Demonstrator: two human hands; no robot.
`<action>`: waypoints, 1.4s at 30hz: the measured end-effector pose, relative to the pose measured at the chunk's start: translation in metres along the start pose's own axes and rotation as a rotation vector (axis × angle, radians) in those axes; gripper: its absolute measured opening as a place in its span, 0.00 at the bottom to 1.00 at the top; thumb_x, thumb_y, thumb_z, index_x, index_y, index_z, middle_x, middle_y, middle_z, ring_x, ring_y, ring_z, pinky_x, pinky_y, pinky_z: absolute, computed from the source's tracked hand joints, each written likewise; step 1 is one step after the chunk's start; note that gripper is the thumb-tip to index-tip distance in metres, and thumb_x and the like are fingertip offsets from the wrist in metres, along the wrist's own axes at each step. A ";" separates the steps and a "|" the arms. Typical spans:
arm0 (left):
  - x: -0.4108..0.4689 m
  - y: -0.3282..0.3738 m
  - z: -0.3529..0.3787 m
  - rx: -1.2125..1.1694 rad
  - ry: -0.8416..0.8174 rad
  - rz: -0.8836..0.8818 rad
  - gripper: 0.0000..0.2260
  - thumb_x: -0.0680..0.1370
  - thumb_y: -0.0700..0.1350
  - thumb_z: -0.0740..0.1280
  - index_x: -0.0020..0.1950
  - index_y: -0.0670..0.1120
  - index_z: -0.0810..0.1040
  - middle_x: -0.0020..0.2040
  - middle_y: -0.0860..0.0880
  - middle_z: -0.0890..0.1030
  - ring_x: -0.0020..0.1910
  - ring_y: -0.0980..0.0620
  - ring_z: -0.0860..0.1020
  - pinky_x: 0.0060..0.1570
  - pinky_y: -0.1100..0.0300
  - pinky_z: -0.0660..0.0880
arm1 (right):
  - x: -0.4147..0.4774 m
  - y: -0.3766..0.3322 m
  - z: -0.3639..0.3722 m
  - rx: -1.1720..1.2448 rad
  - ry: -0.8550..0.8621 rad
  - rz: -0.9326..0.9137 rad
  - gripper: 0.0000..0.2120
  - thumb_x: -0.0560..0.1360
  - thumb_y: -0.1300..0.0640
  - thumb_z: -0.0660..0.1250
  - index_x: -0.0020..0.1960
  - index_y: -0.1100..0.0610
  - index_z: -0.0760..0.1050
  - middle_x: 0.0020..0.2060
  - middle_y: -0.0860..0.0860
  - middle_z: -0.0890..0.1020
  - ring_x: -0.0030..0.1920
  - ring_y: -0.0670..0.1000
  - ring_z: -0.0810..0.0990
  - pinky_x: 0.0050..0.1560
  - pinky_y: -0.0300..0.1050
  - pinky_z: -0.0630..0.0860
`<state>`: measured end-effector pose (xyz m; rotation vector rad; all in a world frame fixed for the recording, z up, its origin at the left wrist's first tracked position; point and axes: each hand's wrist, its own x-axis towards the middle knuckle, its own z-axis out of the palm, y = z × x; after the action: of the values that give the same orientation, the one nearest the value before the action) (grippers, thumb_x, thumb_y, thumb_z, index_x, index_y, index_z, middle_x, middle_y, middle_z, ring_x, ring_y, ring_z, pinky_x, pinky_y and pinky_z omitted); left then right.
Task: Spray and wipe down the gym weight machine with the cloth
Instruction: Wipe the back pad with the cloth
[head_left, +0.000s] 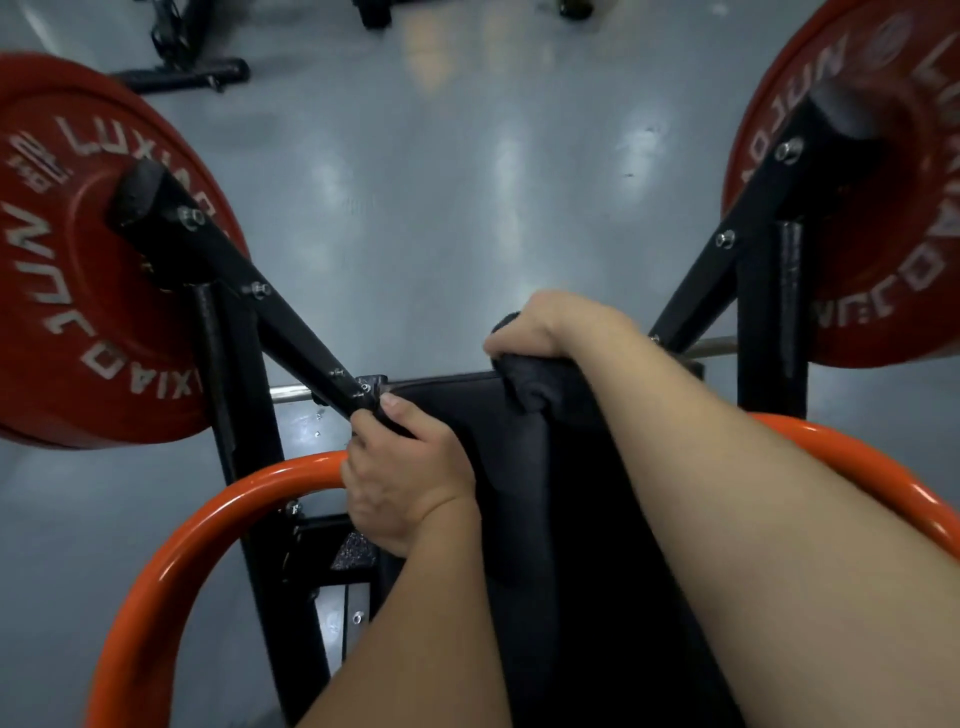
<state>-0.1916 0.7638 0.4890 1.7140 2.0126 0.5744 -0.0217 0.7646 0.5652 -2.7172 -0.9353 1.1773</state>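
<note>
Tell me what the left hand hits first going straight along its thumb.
The left hand would likely meet the bolted end of the black steel lever arm, just beyond its thumb; depth unclear.

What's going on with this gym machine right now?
A person leans over the gym weight machine. Their right hand grips a dark bunched cloth on the top edge of the black padded rest, while the left hand holds that pad's left edge. Red round weight plates sit on both sides. No spray bottle is in view.
</note>
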 end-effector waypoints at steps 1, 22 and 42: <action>0.000 0.000 0.000 0.003 0.002 -0.002 0.22 0.84 0.58 0.50 0.60 0.45 0.76 0.55 0.42 0.82 0.58 0.38 0.77 0.51 0.45 0.71 | 0.005 -0.015 0.007 -0.061 -0.006 -0.015 0.12 0.68 0.45 0.67 0.42 0.54 0.73 0.45 0.51 0.78 0.49 0.59 0.78 0.61 0.52 0.77; -0.003 0.004 -0.003 0.025 0.045 0.110 0.22 0.84 0.56 0.50 0.64 0.43 0.74 0.64 0.42 0.78 0.63 0.39 0.74 0.51 0.46 0.70 | -0.049 0.112 0.066 0.979 0.774 0.146 0.24 0.70 0.35 0.64 0.57 0.50 0.79 0.53 0.51 0.83 0.58 0.57 0.78 0.60 0.50 0.74; -0.104 0.037 0.005 0.222 -0.108 1.217 0.22 0.81 0.51 0.60 0.74 0.47 0.71 0.74 0.45 0.71 0.74 0.45 0.69 0.76 0.42 0.59 | -0.156 0.166 0.198 0.980 0.816 0.104 0.24 0.66 0.35 0.63 0.57 0.46 0.76 0.50 0.48 0.83 0.54 0.56 0.81 0.56 0.54 0.77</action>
<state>-0.1437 0.6664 0.5122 2.9289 0.7675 0.5713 -0.1528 0.5049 0.4829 -2.0518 -0.0454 0.2643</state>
